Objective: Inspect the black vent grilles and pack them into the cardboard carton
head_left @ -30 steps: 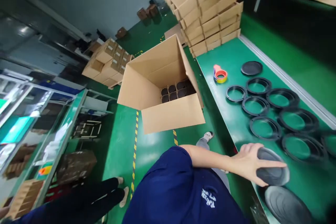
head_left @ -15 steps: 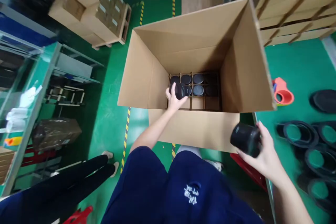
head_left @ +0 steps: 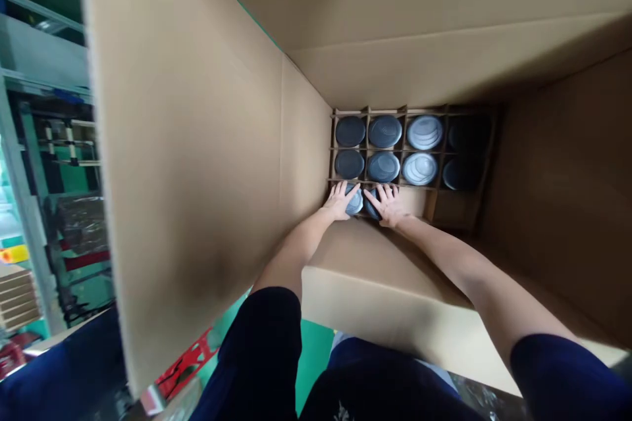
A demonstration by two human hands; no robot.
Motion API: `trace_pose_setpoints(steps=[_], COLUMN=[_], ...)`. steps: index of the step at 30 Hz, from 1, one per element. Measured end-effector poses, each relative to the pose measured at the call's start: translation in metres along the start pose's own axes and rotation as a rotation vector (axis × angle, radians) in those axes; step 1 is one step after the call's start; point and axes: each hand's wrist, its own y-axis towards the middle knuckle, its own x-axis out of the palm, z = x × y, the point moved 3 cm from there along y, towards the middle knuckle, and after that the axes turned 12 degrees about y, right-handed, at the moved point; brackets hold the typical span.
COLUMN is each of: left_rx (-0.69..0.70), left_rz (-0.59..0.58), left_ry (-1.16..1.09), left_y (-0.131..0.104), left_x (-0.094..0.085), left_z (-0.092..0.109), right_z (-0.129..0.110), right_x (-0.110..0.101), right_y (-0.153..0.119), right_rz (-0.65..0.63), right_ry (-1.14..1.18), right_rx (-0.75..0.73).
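Inside a tall open cardboard box (head_left: 237,112), dark round-topped canisters (head_left: 384,166) stand upright in a cardboard divider grid. My left hand (head_left: 338,202) lies over the canister (head_left: 354,200) in the near left cell, fingers spread and thumb across its top. Beside it, my right hand (head_left: 390,206) rests with spread fingers on the neighbouring canister (head_left: 372,202), partly covering it. Both canisters sit in or at the mouths of their cells; how deep is hidden by my hands.
To the right of my right hand, a bare cell (head_left: 413,201) shows its cardboard floor. High box walls stand left, far and right. The near flap (head_left: 365,302) folds toward me. A metal rack (head_left: 29,197) and a red plastic item (head_left: 185,363) are outside the box at left.
Both hands have come down into the near row with the canisters they carried, the right one from outside the box. Their fingers have spread. My view has moved closer over the box.
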Motion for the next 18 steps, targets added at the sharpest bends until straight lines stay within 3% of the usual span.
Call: trace_pose_setpoints(steps=[4,10,14,16,18], left_rx=[-0.016,0.053,-0.042,-0.128,-0.213], left_rz=[0.021,-0.037,-0.114,-0.165,-0.192], left_ry=[0.077,0.156,0.208,0.235,0.269], left_y=[0.010,0.007,0.003,0.003,0.003], left_x=[0.036,0.058,0.046,0.028,-0.001], left_z=[-0.011,-0.024,-0.022,-0.018,-0.004], right_z=[0.009,0.030,0.028,0.024,0.014], right_x=[0.041,0.062,0.054,0.037,0.006], right_y=[0.018,0.012,0.010,0.015,0.011], right_rz=[0.092,0.143,0.135,0.085,0.089], right_ry=[0.051,0.122,0.146,0.192,0.308], right_rx=[-0.077,-0.127,-0.083,-0.036,-0.020])
